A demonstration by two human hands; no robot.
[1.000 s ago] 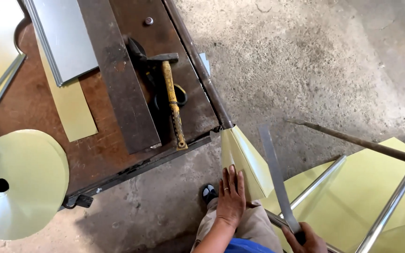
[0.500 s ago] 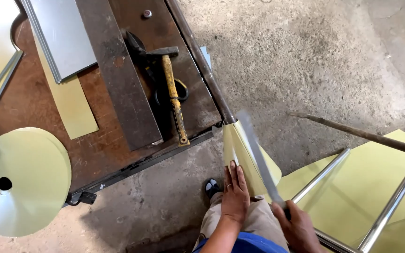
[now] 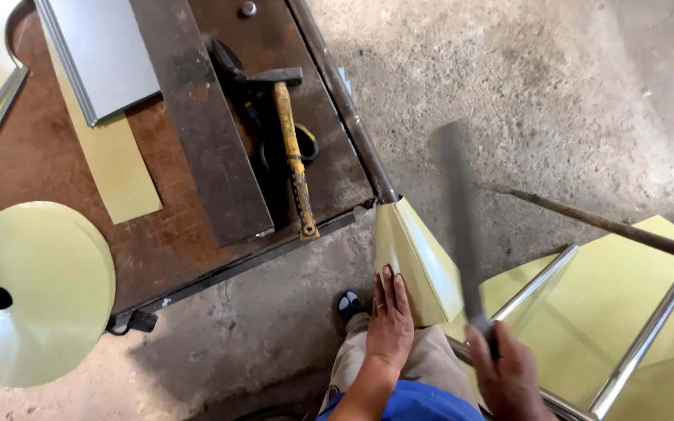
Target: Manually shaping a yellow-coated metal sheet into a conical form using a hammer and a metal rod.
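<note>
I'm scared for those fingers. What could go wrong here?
1. The left hand presses on the pale yellow sheet-metal cone slipped over the rusty pipe, while the right hand has the flat grey metal bar raised above. A misplaced blow might hit the fingers.
2. Thin sheet edges could cut the fingers.

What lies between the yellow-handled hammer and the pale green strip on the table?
In the head view, a long dark steel bar lies flat on the table between the hammer and the green strip, running roughly parallel to both.
</note>
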